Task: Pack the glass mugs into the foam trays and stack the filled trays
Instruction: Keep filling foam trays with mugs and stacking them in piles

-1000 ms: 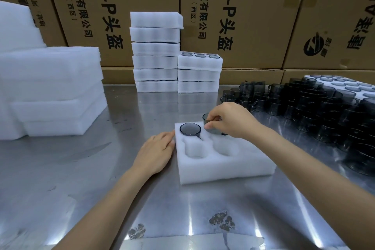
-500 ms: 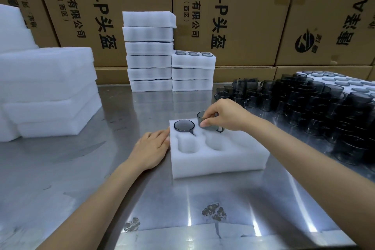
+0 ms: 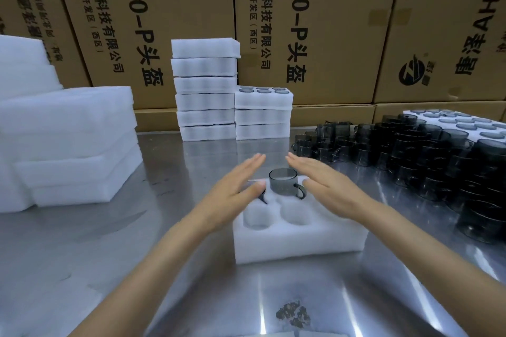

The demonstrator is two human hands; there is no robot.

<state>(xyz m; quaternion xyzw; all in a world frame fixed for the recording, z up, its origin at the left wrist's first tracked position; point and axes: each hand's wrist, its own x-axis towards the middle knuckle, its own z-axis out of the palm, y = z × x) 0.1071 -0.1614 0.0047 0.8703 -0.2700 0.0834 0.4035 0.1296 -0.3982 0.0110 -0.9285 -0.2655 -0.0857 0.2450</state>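
Clearly, nothing is held: the left hand [image 3: 232, 189] and right hand [image 3: 323, 186] are flat and open. The mug [image 3: 284, 182] is not yet pressed fully into the foam tray [image 3: 301, 238], so it could be tipped by a careless sweep.

We see a brushed steel table [image 3: 82, 268] filling the lower view, its surface shining with streaks of overhead light and dim reflections. A dark smudged patch [image 3: 293, 314] sits near its front edge. Behind the table rises a wall of large brown cardboard cartons [image 3: 339, 35], printed with bold black Chinese characters and "H4.0-P". The far right carton carries a round black logo [image 3: 413, 73]. A lower row of cartons [image 3: 331, 115] runs along the table's back edge.
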